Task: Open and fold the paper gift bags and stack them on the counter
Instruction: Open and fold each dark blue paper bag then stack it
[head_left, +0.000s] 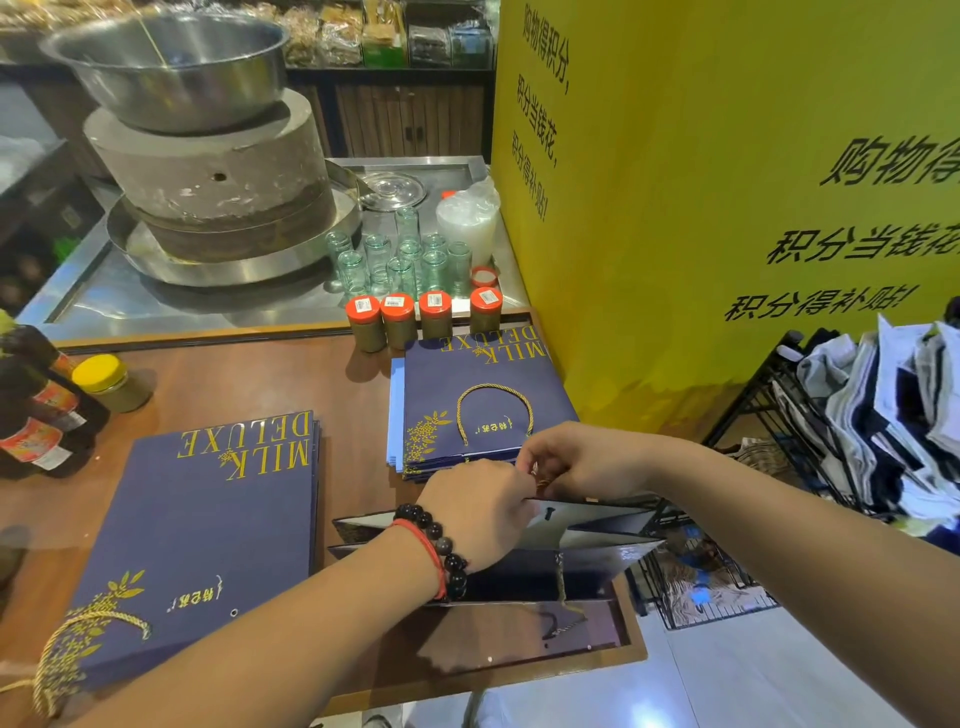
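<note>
A navy paper gift bag (587, 525) stands partly opened on the wooden counter (249, 384), mouth up, white lining showing. My left hand (478, 514) and my right hand (566, 462) meet at its top rim, fingers curled and pinching the rim near the gold cord handle. A flat stack of the same navy bags (208, 530) lies at the left. A second flat stack (478, 405) lies behind the hands, gold handle on top.
Several red-lidded jars (426, 317) and empty glass jars (400, 260) stand behind the stacks. A stone mill with a steel bowl (208, 171) sits far left. Dark bottles (36, 405) and a yellow-lidded jar (106, 382) stand at left. A yellow pillar and a wire rack (831, 441) are right.
</note>
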